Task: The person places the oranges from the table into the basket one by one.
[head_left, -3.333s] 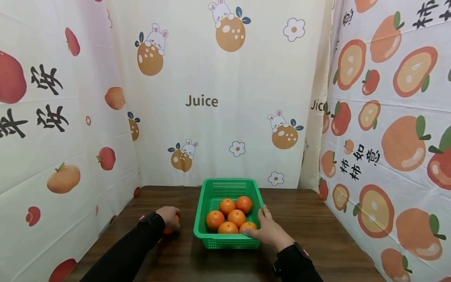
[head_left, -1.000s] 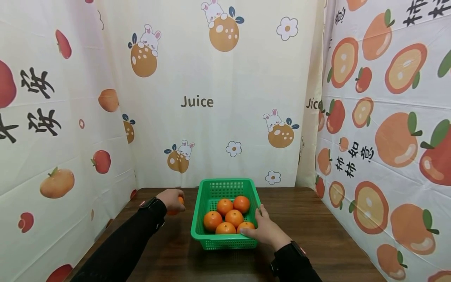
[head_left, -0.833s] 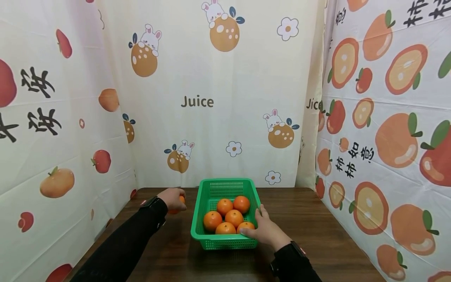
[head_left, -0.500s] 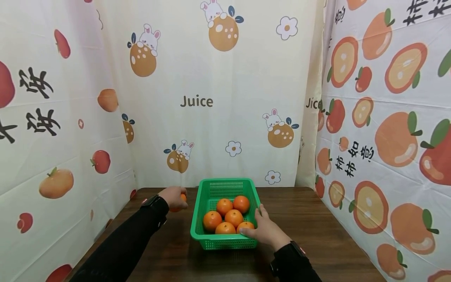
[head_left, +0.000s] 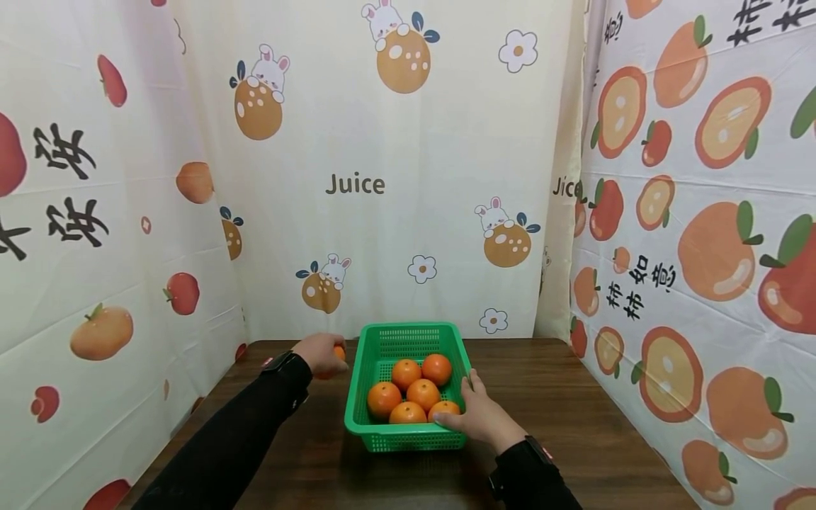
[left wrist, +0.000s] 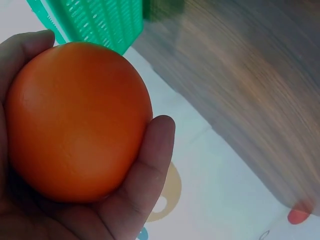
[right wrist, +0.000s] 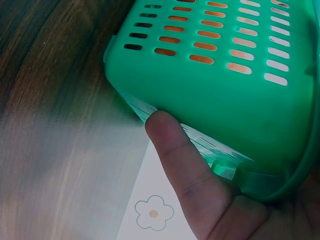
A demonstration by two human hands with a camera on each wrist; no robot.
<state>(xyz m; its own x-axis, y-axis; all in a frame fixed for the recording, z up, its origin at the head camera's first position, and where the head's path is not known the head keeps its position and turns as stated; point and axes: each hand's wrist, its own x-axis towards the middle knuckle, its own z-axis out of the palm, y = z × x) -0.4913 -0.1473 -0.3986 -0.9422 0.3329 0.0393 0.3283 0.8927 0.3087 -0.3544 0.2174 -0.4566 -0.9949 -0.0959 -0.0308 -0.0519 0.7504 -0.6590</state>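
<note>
My left hand [head_left: 319,352] holds an orange [left wrist: 80,120], with fingers and thumb curled round its sides in the left wrist view; the head view shows just a sliver of the fruit. That hand is just left of the green plastic basket [head_left: 414,443], near its back left side. Several oranges [head_left: 423,394] lie inside, mostly toward the front. My right hand [head_left: 487,418] grips the basket's front right corner, the thumb over the rim and the fingers along the outside. In the right wrist view one finger [right wrist: 175,155] lies along the slotted wall.
The basket stands on a dark brown wooden table [head_left: 561,425]. Fruit-printed cloths hang at the back [head_left: 357,106], left [head_left: 140,319] and right [head_left: 663,297]. The table's far edge meets the back cloth behind the basket.
Over these frames my left hand has moved away from me, then right toward the basket, with the orange in its grip. The right hand stays on the basket's corner.
</note>
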